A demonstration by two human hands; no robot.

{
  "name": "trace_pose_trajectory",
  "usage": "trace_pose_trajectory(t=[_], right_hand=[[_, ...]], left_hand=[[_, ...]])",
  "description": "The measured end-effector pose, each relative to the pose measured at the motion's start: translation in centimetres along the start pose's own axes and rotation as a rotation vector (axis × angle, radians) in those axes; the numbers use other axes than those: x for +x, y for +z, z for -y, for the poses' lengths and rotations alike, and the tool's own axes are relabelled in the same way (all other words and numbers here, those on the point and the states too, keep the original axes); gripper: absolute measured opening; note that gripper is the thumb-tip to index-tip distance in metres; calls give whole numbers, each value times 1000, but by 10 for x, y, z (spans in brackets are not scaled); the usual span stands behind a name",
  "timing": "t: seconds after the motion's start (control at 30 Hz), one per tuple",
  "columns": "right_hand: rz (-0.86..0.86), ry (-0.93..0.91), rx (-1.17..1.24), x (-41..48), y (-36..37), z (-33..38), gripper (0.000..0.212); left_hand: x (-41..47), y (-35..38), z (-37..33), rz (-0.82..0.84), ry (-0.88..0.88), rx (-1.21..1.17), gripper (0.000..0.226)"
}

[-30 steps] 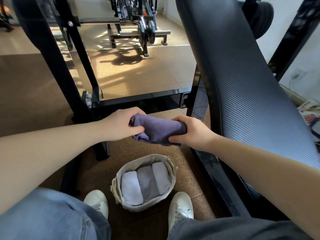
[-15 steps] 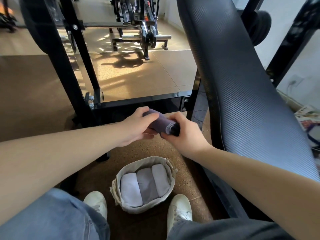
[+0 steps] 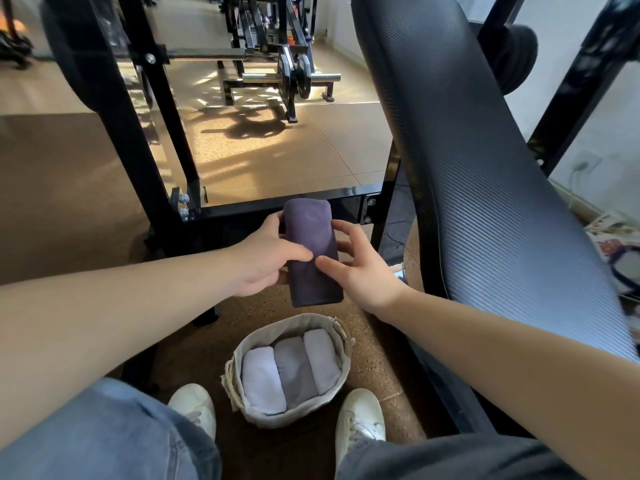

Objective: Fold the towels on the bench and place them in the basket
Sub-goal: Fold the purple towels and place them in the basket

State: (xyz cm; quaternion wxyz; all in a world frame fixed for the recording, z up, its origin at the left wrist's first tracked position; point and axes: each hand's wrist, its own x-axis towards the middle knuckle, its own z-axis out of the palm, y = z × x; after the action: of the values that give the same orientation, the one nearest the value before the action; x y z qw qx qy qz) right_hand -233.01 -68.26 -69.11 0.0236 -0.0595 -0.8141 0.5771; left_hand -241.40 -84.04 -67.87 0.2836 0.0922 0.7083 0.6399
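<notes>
- Purple towel point(image 3: 311, 251): folded into a narrow bundle and held in the air in front of the knees. It is off the bench pad point(image 3: 485, 202), which rises on the right.
- Left hand point(image 3: 263, 261): grips the bundle from its left side, thumb across the front, fingers hidden behind.
- Right hand point(image 3: 356, 271): spread. The thumb tip touches the front face and the fingers fan nearly straight along the right edge. It steadies more than it clamps.
- Basket point(image 3: 239, 355): on the floor between two white shoes point(image 3: 194, 407), nearer the body than the hands and below them. It holds three pale folded towels point(image 3: 298, 372) side by side, touching.
- Key relation: the bundle's long axis runs away from the body, with its near end tipped slightly right. The towels in the basket lie along almost the same line, so little turning looks necessary. The move is mostly down and back toward the feet.
- Both hands sit about equally near the basket. The left has the real hold, so it probably carries.
- No free slot is plain to see, so the bundle may have to rest on top.
</notes>
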Motion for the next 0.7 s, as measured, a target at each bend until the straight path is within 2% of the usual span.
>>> trace_pose_trajectory(t=[0.13,0.2,0.3,0.37,0.53,0.7], right_hand=[[40,33,6,2,0,-2,67],[62,38,3,3,0,-4,69],[127,55,2,3,0,-7,73],[180,59,-34,3,2,-11,79],[277,50,-116,3,17,-20,109],[407,56,-218,9,41,-38,106]], left_hand=[[0,5,3,-27,-23,-32,67],[2,5,4,-80,-8,30,56],[5,-2,10,-128,44,146,57],[8,-11,14,-109,50,140,61],[11,-26,33,-99,15,85,57],[15,-32,61,-149,-93,-58,47]])
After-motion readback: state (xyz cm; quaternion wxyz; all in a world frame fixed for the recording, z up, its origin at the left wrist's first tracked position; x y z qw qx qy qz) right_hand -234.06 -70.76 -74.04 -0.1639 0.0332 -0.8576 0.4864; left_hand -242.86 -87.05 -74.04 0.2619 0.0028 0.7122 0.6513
